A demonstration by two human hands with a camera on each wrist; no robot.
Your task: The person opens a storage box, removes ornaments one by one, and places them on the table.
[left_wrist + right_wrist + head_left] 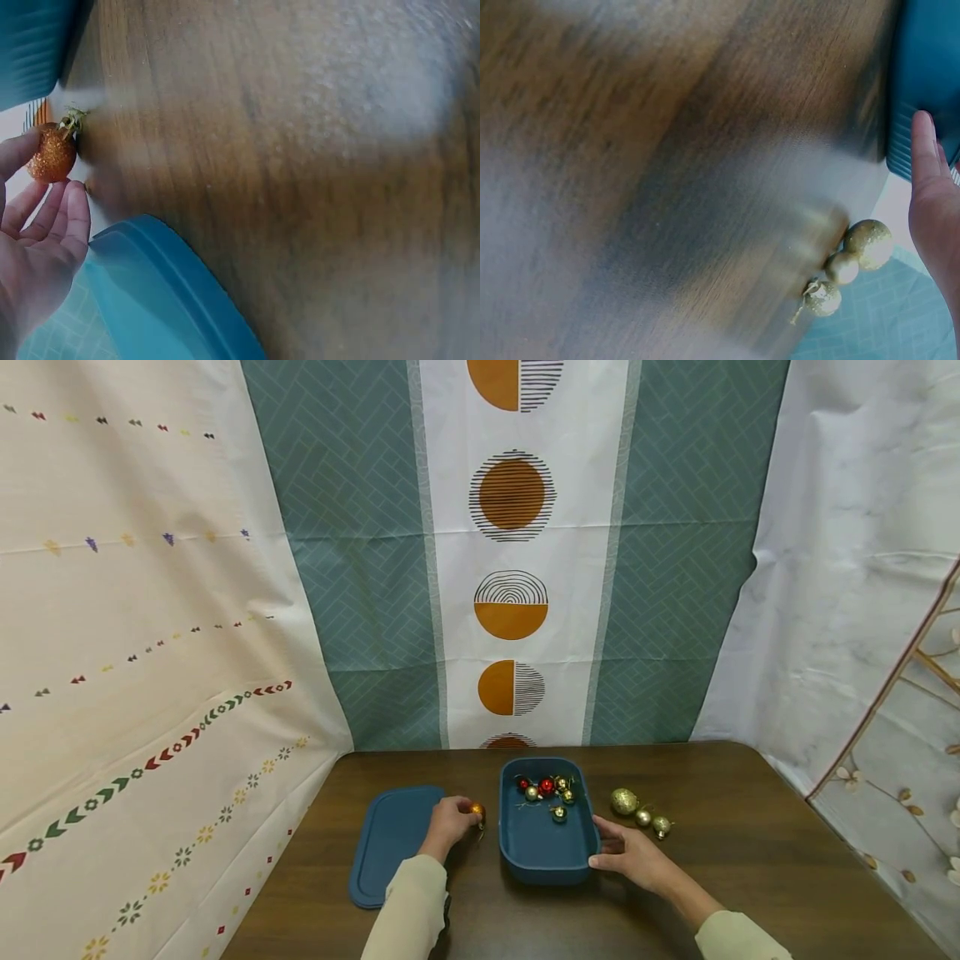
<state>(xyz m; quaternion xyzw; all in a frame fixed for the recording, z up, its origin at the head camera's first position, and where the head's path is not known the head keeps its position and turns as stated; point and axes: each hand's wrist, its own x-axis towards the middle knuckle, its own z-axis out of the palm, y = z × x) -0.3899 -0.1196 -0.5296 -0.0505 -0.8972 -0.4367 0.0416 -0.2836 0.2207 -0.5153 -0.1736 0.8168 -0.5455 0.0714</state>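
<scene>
My left hand (448, 823) pinches an orange glittery ball (477, 811) between thumb and fingertips, just left of the blue container; in the left wrist view the ball (54, 153) has a gold cap and string. Relaxed fingers of my right hand (632, 855) touch the right wall of the blue container (546, 875). Inside the container, towards its far end, lie red balls (546, 787) and several small gold balls (558, 813). The right wrist view shows my right hand (937, 210) against the container's ribbed side (930, 75).
A blue lid (390, 843) lies flat on the brown table (495, 927) to the left. Right of the container are a large gold glitter ball (623, 801) and two smaller gold balls (662, 825). Patterned cloths (375, 568) hang behind and beside the table.
</scene>
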